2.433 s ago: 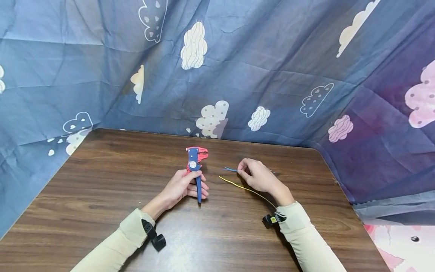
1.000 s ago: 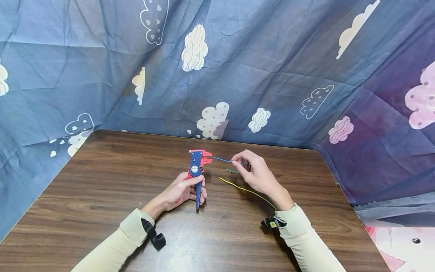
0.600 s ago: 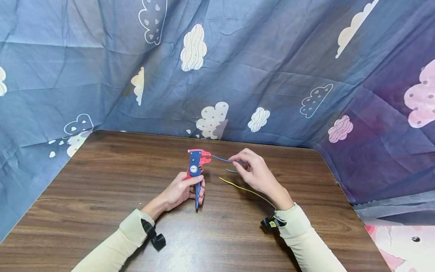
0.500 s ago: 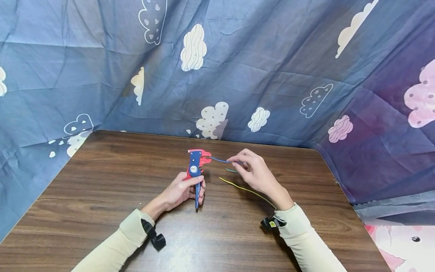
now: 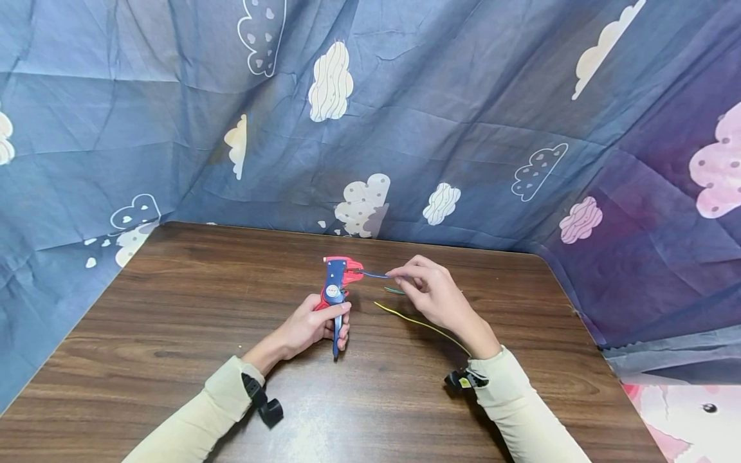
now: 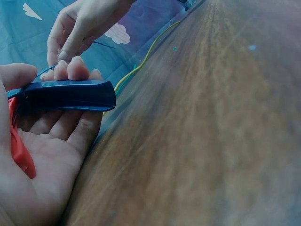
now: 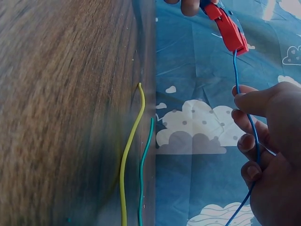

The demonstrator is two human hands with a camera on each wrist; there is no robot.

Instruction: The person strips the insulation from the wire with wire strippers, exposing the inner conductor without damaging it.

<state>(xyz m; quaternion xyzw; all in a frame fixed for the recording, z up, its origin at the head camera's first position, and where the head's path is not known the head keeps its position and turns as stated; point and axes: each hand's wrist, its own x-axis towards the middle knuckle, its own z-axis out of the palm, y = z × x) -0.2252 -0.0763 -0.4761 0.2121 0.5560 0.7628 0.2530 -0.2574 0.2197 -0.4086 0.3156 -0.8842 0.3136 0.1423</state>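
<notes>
In my left hand (image 5: 309,328) I grip a wire stripper (image 5: 334,280) with blue and red handles, its red head turned to the right. The fingers curl round the blue handle (image 6: 70,96), seen close in the left wrist view. My right hand (image 5: 434,292) pinches a blue wire (image 7: 236,70) between thumb and forefinger. The wire's near end reaches into the stripper's red jaws; how deep it sits is hidden. Below the right hand, a green wire (image 7: 142,169) and a yellow wire (image 7: 124,165) lie on the table, apart from the fingers.
The brown wooden table (image 5: 173,308) extends on all sides of the hands. A blue cloth (image 5: 405,128) with cloud prints hangs behind it and along the sides. Tiny scraps (image 6: 252,47) dot the tabletop.
The right hand has picked up the blue wire, leaving the green one on the table, and brought its end left into the stripper's jaws. The left hand has turned the stripper slightly.
</notes>
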